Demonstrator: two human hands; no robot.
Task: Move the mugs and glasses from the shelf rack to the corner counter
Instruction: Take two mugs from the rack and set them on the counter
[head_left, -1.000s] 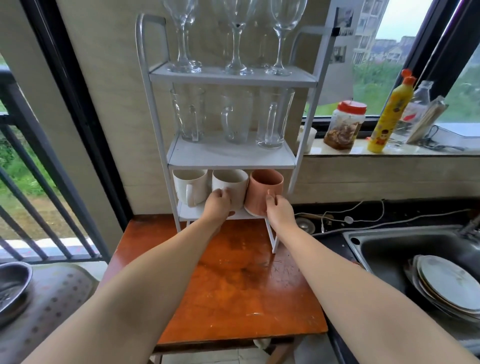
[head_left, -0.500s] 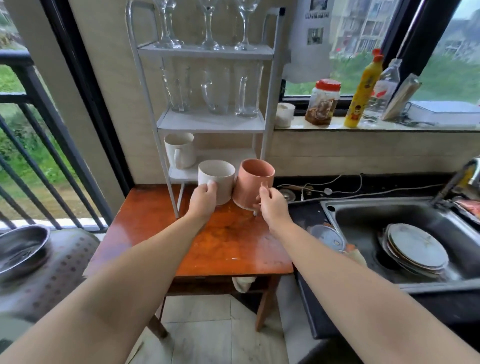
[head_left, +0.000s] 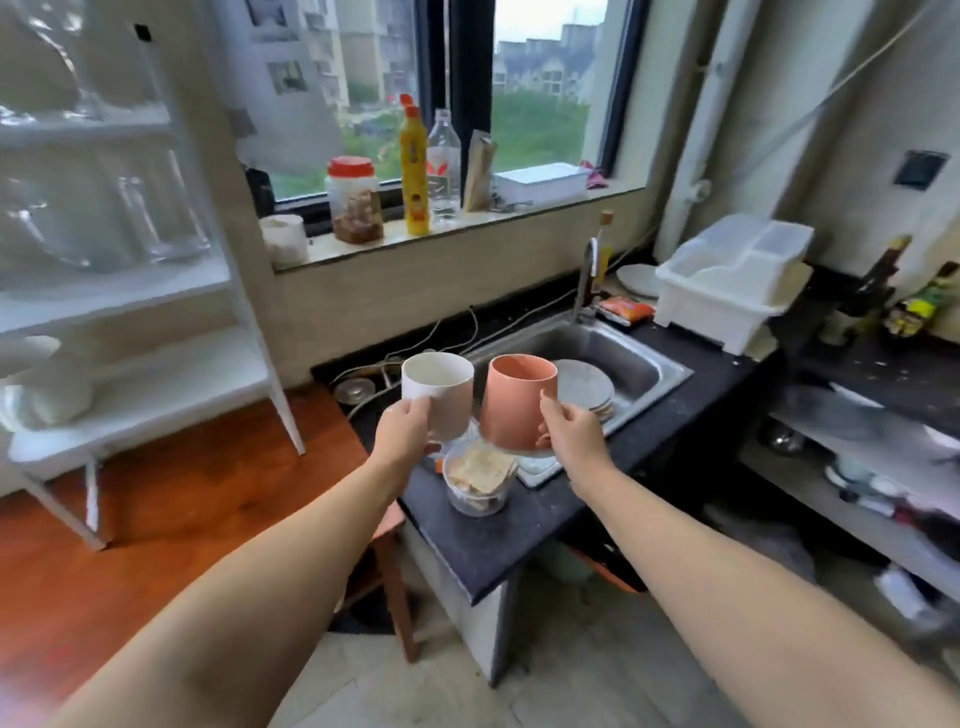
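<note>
Kitchen sink (head_left: 649, 364) behind, left hand (head_left: 402, 428) grip grasping white mug (head_left: 439, 392), right hand (head_left: 574, 434) grasping pink mug (head_left: 514, 402), no legible writing

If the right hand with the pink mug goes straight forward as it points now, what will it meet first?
Probably the stack of plates in the sink, just beyond the right hand and its pink mug. Depth is unclear; it may pass above them.

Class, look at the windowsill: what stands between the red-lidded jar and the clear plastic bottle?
In the head view, one yellow squeeze bottle with an orange cap stands between the red-lidded jar and the clear plastic bottle, close beside the clear bottle.
</note>
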